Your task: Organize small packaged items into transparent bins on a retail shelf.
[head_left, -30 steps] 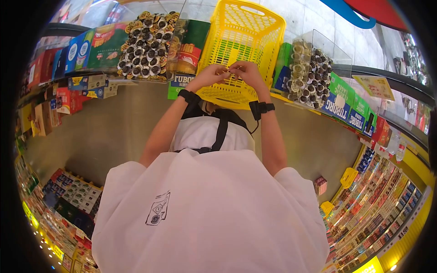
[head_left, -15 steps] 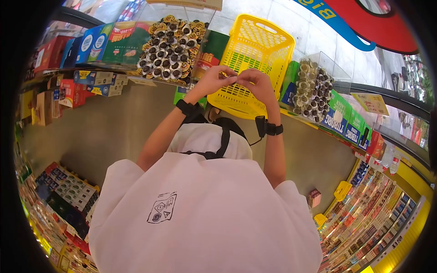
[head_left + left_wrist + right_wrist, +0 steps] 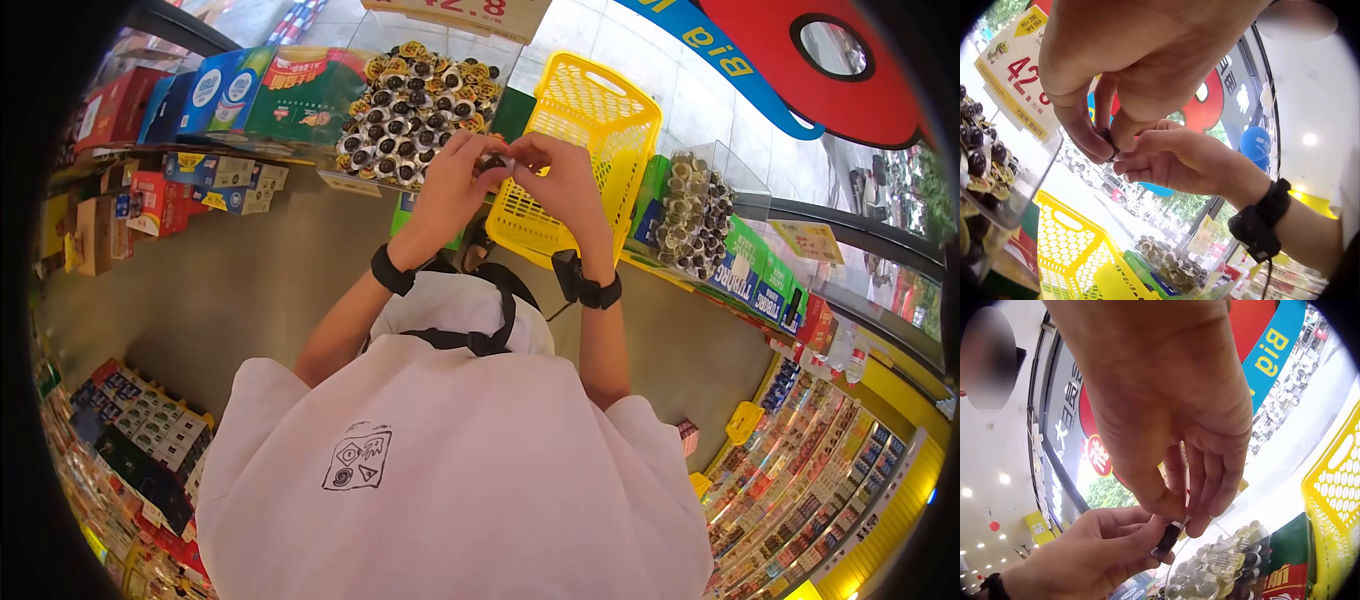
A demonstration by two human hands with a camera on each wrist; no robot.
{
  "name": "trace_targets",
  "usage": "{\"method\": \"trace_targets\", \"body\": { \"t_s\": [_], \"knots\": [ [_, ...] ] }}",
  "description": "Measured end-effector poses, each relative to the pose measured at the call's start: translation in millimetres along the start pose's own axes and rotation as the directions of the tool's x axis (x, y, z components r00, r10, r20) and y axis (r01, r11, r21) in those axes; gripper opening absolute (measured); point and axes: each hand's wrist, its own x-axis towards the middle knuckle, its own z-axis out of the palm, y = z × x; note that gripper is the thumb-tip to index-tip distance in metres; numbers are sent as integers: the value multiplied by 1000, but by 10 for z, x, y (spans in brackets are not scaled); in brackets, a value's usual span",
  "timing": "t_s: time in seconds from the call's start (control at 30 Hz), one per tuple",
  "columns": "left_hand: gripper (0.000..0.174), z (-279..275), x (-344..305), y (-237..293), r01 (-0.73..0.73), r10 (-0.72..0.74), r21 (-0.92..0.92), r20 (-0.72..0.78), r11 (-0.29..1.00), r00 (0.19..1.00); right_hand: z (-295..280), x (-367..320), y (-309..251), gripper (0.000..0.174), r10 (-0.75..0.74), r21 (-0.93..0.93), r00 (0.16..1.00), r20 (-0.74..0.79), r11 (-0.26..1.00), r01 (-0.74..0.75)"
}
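Note:
Both hands meet at chest height, in front of the clear bin point(image 3: 425, 115) of dark-domed cups and the yellow basket point(image 3: 520, 215). My left hand point(image 3: 447, 195) holds a small dark cup with a pale rim point(image 3: 1167, 540) between thumb and fingers. At that pale rim, the thumb and fingertips of my right hand point(image 3: 563, 185) pinch the same cup. In the left wrist view, the curled fingers of the left hand partly cover the dark cup point(image 3: 1107, 142). It resembles those piled in the bin.
A second clear bin of similar cups point(image 3: 690, 215) stands right of the basket, beside green Tuborg boxes point(image 3: 748, 255). Colourful cartons point(image 3: 215, 100) line the shelf at left. A price sign point(image 3: 1022, 69) rises over the left bin. Stocked shelves point(image 3: 820, 430) curve behind at right.
The bins and basket have shifted rightward in the head view, so my joined hands now overlap the left bin's edge. The dark cup between the fingers has come into sight.

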Motion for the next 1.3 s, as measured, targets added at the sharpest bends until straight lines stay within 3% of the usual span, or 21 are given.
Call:
{"method": "trace_targets", "body": {
  "t_s": [0.07,0.2,0.37,0.47,0.53,0.57,0.63,0.77,0.83,0.97,1.1,1.17,1.3],
  "knots": [
    [31,-156,16,-12,-27,28,43,-30,999,999,95,103,-109,18,-90,-44,996,-17,995,89],
    [30,-436,39,-149,-84,97,127,-106,988,990,353,327,-250,15,-102,-97,993,-64,991,95],
    [28,-850,72,-351,-33,67,180,-188,983,980,842,699,-363,15,-204,-194,972,-120,965,179],
    [29,-1019,73,-486,22,40,213,-284,977,958,1146,974,-437,16,-165,-230,973,-161,965,126],
    [32,-1099,79,-595,30,150,476,-337,879,929,1430,1225,-278,14,-166,-253,964,-208,961,111],
    [32,-1128,90,-660,31,151,476,-340,879,928,1540,1322,-230,14,-143,-232,963,-229,969,89],
    [41,-1164,109,-800,-4,215,575,-300,818,929,1694,1442,-192,14,-141,-205,963,-230,974,93],
    [53,-1240,187,-1055,-48,215,585,-219,810,952,1981,1682,-8,13,-178,-202,943,-281,972,123],
    [61,-1261,223,-1125,-8,105,540,-149,842,983,2009,1738,-8,13,-180,-204,946,-271,971,126],
    [62,-1285,257,-1211,27,52,570,-121,821,991,2137,1924,152,16,-265,-218,935,-235,952,215],
    [66,-1293,263,-1362,1,74,582,-104,813,992,2171,1927,153,13,-273,-274,938,-211,938,212],
    [67,-1298,280,-1422,-23,96,584,-95,812,991,2187,1946,224,9,-331,-417,925,-186,879,231],
    [66,-1318,320,-1484,-60,120,601,-60,797,991,2136,1865,226,7,-439,-494,873,-211,819,293]
  ]
}}
